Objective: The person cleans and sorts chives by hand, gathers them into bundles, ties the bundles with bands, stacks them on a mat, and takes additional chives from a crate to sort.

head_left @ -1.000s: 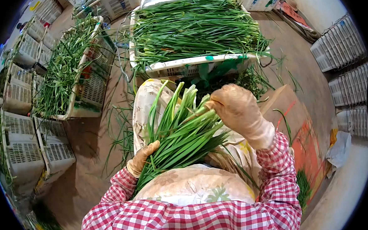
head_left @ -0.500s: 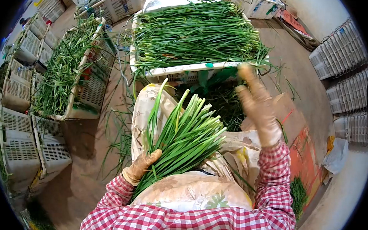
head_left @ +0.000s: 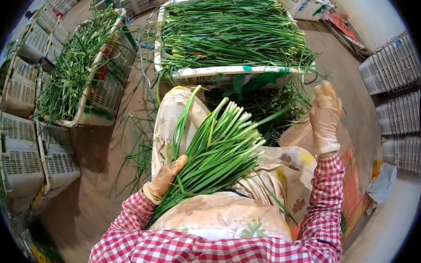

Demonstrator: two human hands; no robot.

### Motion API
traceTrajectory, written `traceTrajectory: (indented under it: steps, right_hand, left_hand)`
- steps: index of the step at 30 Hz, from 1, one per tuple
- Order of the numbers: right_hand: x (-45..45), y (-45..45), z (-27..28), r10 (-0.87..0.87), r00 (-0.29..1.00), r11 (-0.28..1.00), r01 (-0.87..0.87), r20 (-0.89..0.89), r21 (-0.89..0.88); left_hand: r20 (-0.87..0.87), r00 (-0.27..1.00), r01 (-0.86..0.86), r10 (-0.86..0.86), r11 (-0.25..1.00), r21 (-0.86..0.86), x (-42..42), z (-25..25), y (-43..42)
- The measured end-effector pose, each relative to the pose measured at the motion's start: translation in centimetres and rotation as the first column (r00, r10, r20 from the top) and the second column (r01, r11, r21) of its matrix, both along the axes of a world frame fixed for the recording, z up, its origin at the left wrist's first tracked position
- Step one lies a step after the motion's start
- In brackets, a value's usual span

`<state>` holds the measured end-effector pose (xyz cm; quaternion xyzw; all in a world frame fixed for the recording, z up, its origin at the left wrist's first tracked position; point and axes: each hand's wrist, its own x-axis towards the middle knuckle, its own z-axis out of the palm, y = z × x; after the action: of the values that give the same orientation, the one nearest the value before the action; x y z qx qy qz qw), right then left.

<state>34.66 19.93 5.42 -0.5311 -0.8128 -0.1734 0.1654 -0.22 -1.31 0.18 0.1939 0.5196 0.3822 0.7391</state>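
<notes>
A loose bundle of long green stalks with pale ends (head_left: 216, 145) lies across the lap, its pale ends fanned toward the upper right. Around its lower left side is my gloved left hand (head_left: 168, 179), thumb on top and the other fingers hidden under the leaves. My gloved right hand (head_left: 326, 116) is raised to the right of the bundle, apart from it, near the front right corner of the large crate. Its fingers look curled and are smeared by motion; whether anything is in them cannot be made out.
Ahead stands a white crate (head_left: 195, 72) full of laid green stalks. A second crate (head_left: 87, 97) of tangled greens is at the left, beside stacked crates (head_left: 21, 160). More baskets (head_left: 391, 65) line the right wall. Loose greens (head_left: 283, 108) lie below the front crate.
My right hand has left the pale ends of the bundle and moved right, its spread fingers now curled. The left hand keeps its hold, and the bundle's pale ends are more fanned out.
</notes>
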Motion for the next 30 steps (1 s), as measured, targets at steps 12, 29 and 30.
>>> traceTrajectory:
  steps: [12, 29, 30]
  right_hand:
    - [-17.4, -7.2, 0.7, -0.307, 0.634, 0.413, -0.584, -0.71, -0.699]
    - [-4.1, -0.7, 7.1, -0.151, 0.35, 0.893, -0.352, -0.924, -0.28]
    - [-1.2, 0.9, 7.3, -0.113, 0.407, 0.963, -0.181, -0.906, -0.202]
  left_hand:
    - [-0.873, 0.479, 0.562, -0.095, 0.796, 0.222, -0.8, -6.1, -3.0]
    - [0.195, 0.98, -0.036, 0.045, 0.998, -0.047, -0.7, -1.4, -0.1]
    - [0.182, 0.982, -0.034, 0.044, 0.998, -0.061, -1.0, -1.3, -0.2]
